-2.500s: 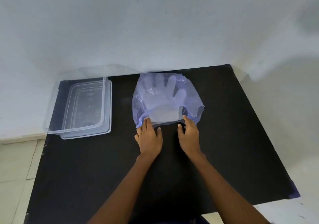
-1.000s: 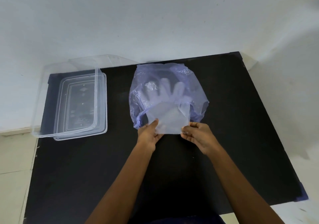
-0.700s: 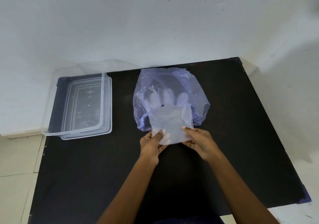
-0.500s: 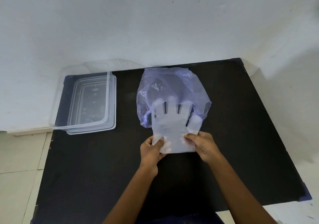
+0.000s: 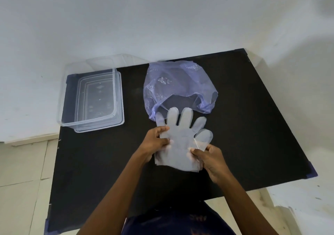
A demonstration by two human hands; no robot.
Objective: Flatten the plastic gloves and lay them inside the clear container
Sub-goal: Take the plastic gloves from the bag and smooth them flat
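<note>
Thin clear plastic is being held at both sides: the glove [image 5: 182, 140] is being pinched along its left edge by the left hand [image 5: 156, 142] and near its cuff by the right hand [image 5: 210, 157], just above the black surface [image 5: 253, 126]. The step in hand is judged to be the flattening; smoothing against the surface is called for next, then a carry left to the clear container [image 5: 94, 97], which is standing open and well apart. Compared with half a second ago, the glove is now being shown fully drawn out of the purple bag [image 5: 173, 82], all its fingers free of the bag's mouth, and the bag is being left slack behind.
</note>
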